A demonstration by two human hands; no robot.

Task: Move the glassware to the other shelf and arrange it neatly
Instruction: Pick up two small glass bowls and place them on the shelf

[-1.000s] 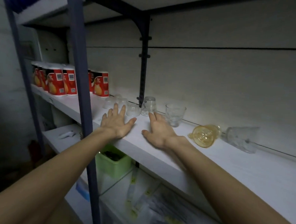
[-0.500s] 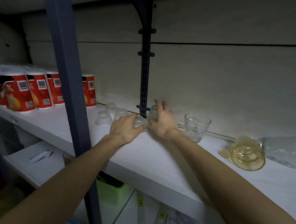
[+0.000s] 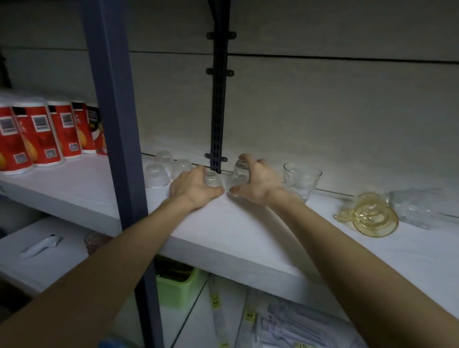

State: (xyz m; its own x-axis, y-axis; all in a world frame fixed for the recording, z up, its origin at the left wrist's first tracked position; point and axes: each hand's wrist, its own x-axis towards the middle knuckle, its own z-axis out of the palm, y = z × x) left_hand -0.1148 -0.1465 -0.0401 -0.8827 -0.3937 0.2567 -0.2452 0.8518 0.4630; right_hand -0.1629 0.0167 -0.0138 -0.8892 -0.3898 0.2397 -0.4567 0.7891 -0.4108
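On the white shelf (image 3: 241, 227), my left hand (image 3: 193, 189) closes around a small upturned clear glass cup (image 3: 212, 178). Beside it my right hand (image 3: 257, 182) wraps an upturned clear glass (image 3: 239, 171) near the dark slotted upright (image 3: 217, 120). Three more small upturned cups (image 3: 165, 167) stand to the left. An upright patterned tumbler (image 3: 301, 181) stands right of my right hand. Further right lie a yellow glass cup (image 3: 372, 217) and a clear glass (image 3: 418, 207), both on their sides.
Red cans (image 3: 36, 137) line the shelf's left end. A blue-grey post (image 3: 112, 114) rises in front of the shelf. Below are a green basket (image 3: 177, 288), papers (image 3: 281, 328) and a white object (image 3: 41, 246) on a lower shelf.
Both hands reached from the shelf's front to the back and closed around the small cup and the upturned glass. The view moved closer and to the right.
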